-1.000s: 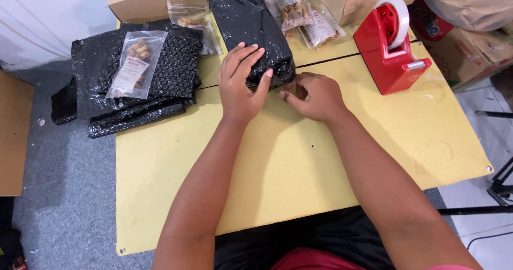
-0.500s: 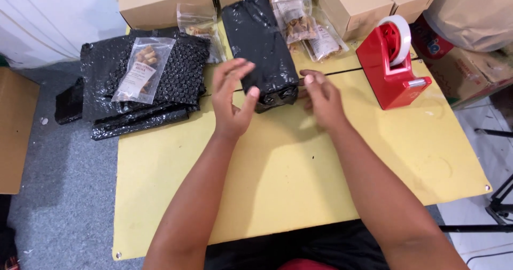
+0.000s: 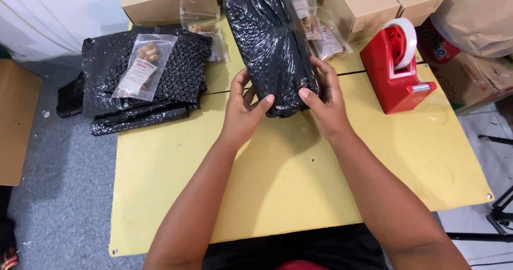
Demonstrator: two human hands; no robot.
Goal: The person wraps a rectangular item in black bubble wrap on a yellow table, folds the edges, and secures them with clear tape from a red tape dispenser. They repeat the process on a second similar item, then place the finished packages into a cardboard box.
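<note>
Both hands are wrapped around a long black bubble-wrap parcel (image 3: 275, 45), lifted off the yellow counter (image 3: 299, 184) and pointing toward 12 o'clock. The left hand (image 3: 243, 112) grips the near end from the 9 o'clock side, thumb pressed on the bottom edge and fingers curled round the side. The right hand (image 3: 326, 101) clamps the same end from the 3 o'clock side, thumb on the front and fingers up along the edge. So both are closed on the parcel, sitting just beside each other without touching.

At about 10 o'clock from the hands there's a stack of black bubble-wrap sheets (image 3: 139, 83) lying flat on the counter, with a clear snack pouch (image 3: 143, 67) resting on top. Another clear pouch (image 3: 206, 27) lies at 11 o'clock, just beside the parcel, and a couple more pouches (image 3: 326, 37) peek out at 1 o'clock, partly hidden behind the parcel.

A red tape dispenser (image 3: 398, 69) with a roll of tape stands at 2 o'clock, near the right hand but apart from it. Cardboard boxes (image 3: 368, 2) line the far edge of the counter at 12 to 1 o'clock. Grey floor (image 3: 59, 157) shows at 9 o'clock.
</note>
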